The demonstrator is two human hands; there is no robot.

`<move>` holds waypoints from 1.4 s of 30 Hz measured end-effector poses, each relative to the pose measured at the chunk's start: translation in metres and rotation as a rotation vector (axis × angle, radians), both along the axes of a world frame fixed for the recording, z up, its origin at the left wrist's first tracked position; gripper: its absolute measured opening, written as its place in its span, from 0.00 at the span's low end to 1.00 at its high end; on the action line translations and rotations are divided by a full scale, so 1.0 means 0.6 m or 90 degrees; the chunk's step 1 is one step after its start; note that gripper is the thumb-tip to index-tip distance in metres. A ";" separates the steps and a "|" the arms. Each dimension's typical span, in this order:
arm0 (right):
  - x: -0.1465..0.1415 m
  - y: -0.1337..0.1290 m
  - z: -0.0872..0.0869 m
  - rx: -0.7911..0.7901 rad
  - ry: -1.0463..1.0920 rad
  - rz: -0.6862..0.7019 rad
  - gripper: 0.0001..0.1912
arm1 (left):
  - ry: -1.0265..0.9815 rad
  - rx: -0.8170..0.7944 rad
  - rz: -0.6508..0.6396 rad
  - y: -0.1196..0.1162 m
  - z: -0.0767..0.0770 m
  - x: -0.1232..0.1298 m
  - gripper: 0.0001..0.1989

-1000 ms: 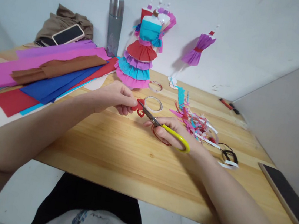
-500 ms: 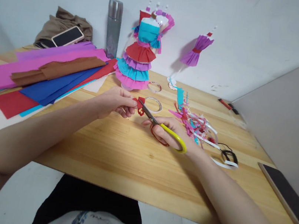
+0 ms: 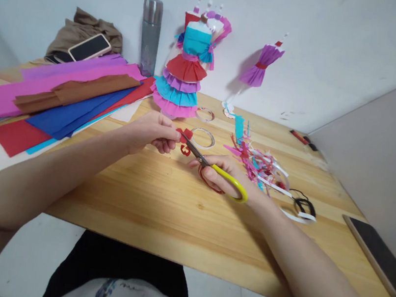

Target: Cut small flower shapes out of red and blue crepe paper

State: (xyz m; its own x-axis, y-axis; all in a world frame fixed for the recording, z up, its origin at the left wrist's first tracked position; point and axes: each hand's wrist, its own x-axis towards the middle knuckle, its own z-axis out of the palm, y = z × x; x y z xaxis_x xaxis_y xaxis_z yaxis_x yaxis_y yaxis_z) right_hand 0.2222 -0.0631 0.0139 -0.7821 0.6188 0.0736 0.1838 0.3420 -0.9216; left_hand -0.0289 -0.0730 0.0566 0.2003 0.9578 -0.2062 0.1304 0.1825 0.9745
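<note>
Between the thumb and fingers of my left hand [image 3: 157, 133] is a small piece of red crepe paper [image 3: 186, 135], with a curled cut strip hanging below it. My right hand [image 3: 222, 172] grips scissors [image 3: 230, 177] with one yellow and one red handle. Their blades point left and lie across the red paper, close to my left fingertips. Just behind the paper, a roll of tape [image 3: 203, 138] lies flat on the wooden table [image 3: 173, 214]. A small dress form [image 3: 185, 69] in layered blue, red, purple and pink paper stands behind my hands.
Coloured crepe paper sheets [image 3: 74, 100] spread over the left side. A grey bottle [image 3: 149, 39] and a phone [image 3: 90, 48] are at the back left. Paper scraps [image 3: 255, 164] lie right of my hands. A purple paper dress [image 3: 262, 66] leans by the wall; a tablet [image 3: 379, 255] lies far right.
The scissor blades have shifted slightly on the red paper, and the curled strip hangs a little lower and further left. Both hands stay almost in the same place.
</note>
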 end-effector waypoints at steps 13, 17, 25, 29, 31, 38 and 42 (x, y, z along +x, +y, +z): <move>0.000 -0.004 0.000 0.003 -0.011 -0.012 0.30 | -0.010 0.029 -0.021 0.006 -0.008 -0.008 0.13; 0.000 -0.005 0.000 0.000 -0.010 -0.017 0.30 | -0.007 0.028 -0.014 0.004 -0.004 -0.006 0.13; -0.001 -0.006 0.001 0.001 -0.008 -0.019 0.29 | -0.010 0.025 -0.011 0.003 -0.001 -0.005 0.14; 0.000 -0.007 0.000 -0.003 -0.004 -0.026 0.29 | -0.007 0.025 -0.007 0.002 0.000 -0.005 0.14; 0.001 -0.006 -0.001 -0.007 -0.005 -0.027 0.29 | -0.008 0.023 -0.009 0.002 0.001 -0.004 0.15; 0.003 -0.001 -0.013 -0.024 -0.009 -0.014 0.28 | -0.029 0.022 0.004 0.000 0.001 -0.002 0.14; 0.002 -0.001 -0.016 -0.044 -0.006 -0.037 0.28 | -0.046 0.010 0.025 -0.004 0.002 0.004 0.14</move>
